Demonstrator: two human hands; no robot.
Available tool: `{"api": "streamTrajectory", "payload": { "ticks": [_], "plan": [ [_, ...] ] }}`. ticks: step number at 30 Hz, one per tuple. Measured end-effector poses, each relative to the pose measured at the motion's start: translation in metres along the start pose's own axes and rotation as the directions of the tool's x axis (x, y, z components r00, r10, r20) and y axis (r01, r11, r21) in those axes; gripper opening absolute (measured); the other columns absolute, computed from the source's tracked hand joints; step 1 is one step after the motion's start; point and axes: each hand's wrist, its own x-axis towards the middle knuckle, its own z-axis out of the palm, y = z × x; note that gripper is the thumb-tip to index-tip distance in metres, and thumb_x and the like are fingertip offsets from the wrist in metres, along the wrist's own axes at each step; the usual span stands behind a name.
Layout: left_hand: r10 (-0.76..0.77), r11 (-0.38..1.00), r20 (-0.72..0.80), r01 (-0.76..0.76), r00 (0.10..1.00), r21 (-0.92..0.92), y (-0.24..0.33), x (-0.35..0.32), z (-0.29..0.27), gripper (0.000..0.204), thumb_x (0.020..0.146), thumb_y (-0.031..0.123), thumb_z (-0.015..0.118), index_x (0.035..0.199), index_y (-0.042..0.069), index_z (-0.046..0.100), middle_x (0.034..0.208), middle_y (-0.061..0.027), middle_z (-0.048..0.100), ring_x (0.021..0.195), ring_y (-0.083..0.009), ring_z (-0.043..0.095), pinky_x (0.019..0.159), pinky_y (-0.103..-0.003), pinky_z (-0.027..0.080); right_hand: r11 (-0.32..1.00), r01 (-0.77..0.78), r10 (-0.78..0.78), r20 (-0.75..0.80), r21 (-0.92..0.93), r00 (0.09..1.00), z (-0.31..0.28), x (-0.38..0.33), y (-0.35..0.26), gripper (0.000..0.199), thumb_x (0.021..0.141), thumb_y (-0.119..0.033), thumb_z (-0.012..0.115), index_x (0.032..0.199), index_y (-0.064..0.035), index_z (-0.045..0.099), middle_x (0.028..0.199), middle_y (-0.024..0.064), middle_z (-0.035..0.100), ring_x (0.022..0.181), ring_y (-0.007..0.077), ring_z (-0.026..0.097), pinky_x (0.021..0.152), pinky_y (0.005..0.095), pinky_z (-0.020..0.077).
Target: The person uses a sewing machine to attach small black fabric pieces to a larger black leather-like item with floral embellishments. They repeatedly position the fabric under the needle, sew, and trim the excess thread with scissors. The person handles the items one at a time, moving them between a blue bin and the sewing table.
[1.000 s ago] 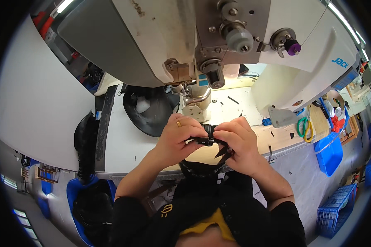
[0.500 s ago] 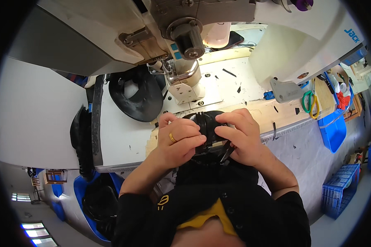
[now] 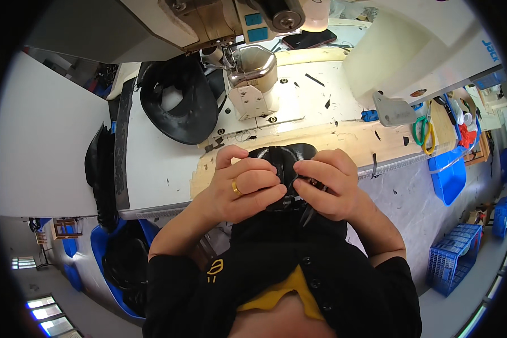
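At the table's near edge I hold a glossy black leather piece [image 3: 281,155], probably a shoe upper, with a raised strip down its middle. My left hand [image 3: 245,183], a gold ring on one finger, is closed on its left side. Closed on the right side is my right hand [image 3: 329,183], thumb and forefinger pinching close to the strip. A dark pointed tool [image 3: 306,215], perhaps thread snips, sticks out below the right palm; its handle is mostly hidden. Fingers cover much of the leather.
Beyond my hands stands the sewing machine's post [image 3: 250,84]. Left of it lies another black upper [image 3: 188,121]. Scissors [image 3: 428,135] with green and yellow handles hang at the right, above a blue bin [image 3: 448,177]. Another blue bin [image 3: 99,248] holds black pieces at lower left.
My head view has shifted, so the machine sits higher in the picture. Both hands keep their hold on the leather, and the fingertips have moved slightly along the middle strip.
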Motion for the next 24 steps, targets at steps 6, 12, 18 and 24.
{"api": "streamTrajectory", "payload": {
  "ticks": [6, 12, 18, 24],
  "plan": [
    [-0.011, 1.0, 0.05, 0.011, 0.999, 0.0, 0.01, -0.006, -0.002, 0.021, 0.074, 0.004, 0.065, 0.092, 0.015, 0.068, 0.092, 0.0035, 0.062, 0.085, -0.0147, 0.064, 0.092, -0.039, 0.033, 1.0, 0.013, -0.012, 0.035, -0.008, 0.999, 0.002, -0.007, -0.005, 0.027, 0.064, -0.013, 0.067, 0.09, -0.0085, 0.064, 0.101, 0.0096, 0.064, 0.079, 0.0231, 0.057, 0.058, 0.0306, 0.0456],
    [-0.015, 1.0, 0.054, 0.014, 0.998, 0.019, 0.009, -0.01, -0.003, 0.022, 0.07, 0.008, 0.068, 0.092, 0.016, 0.068, 0.097, 0.0038, 0.062, 0.092, -0.0147, 0.062, 0.092, -0.04, 0.033, 1.0, -0.002, 0.002, 0.037, 0.017, 0.999, 0.003, -0.009, -0.009, 0.028, 0.064, -0.014, 0.066, 0.091, -0.0082, 0.064, 0.1, 0.0097, 0.064, 0.078, 0.0229, 0.057, 0.058, 0.0305, 0.0451],
    [-0.349, 0.935, -0.018, 0.346, 0.937, -0.081, 0.016, -0.011, 0.006, 0.04, 0.059, -0.008, 0.065, 0.091, 0.017, 0.063, 0.097, 0.0027, 0.063, 0.096, -0.0192, 0.063, 0.099, -0.045, 0.032, 1.0, -0.002, 0.001, 0.019, 0.015, 1.0, 0.004, -0.005, -0.01, 0.031, 0.063, -0.013, 0.067, 0.094, -0.0086, 0.064, 0.1, 0.0101, 0.064, 0.077, 0.023, 0.057, 0.059, 0.0312, 0.0456],
    [-0.168, 0.985, -0.067, 0.171, 0.983, 0.032, 0.003, 0.008, -0.02, 0.026, 0.067, 0.0, 0.068, 0.087, 0.015, 0.066, 0.093, 0.002, 0.063, 0.092, -0.0183, 0.065, 0.103, -0.046, 0.032, 0.999, -0.042, 0.042, 0.029, -0.021, 0.999, -0.003, 0.018, 0.0, 0.046, 0.059, -0.008, 0.067, 0.105, -0.0087, 0.066, 0.105, 0.0106, 0.062, 0.076, 0.0246, 0.056, 0.06, 0.0334, 0.0468]
  ]
}}
